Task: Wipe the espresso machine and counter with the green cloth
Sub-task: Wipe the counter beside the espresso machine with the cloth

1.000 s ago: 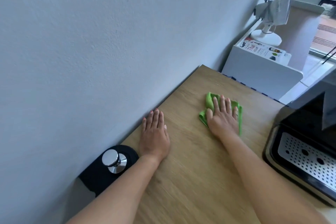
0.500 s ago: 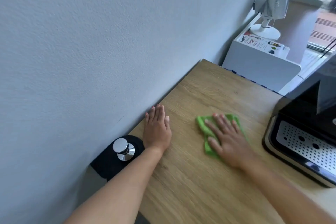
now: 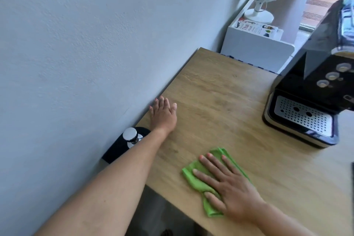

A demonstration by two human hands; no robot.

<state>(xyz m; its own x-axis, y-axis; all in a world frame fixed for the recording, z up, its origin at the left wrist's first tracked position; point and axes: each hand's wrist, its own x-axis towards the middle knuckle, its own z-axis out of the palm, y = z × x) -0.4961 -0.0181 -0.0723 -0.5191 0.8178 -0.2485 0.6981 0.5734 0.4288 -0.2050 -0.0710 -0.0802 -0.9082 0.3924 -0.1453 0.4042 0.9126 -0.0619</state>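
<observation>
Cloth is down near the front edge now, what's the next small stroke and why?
Probably sweep the green cloth right, toward the espresso machine. The right hand presses it flat near the counter's front edge, the left hand rests flat by the wall, and bare wood lies between cloth and machine.

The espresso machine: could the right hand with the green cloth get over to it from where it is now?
Probably yes. The right hand lies flat on the green cloth near the counter's front edge, and only bare wood shows between it and the espresso machine. The left hand rests by the wall, out of the way.
</observation>
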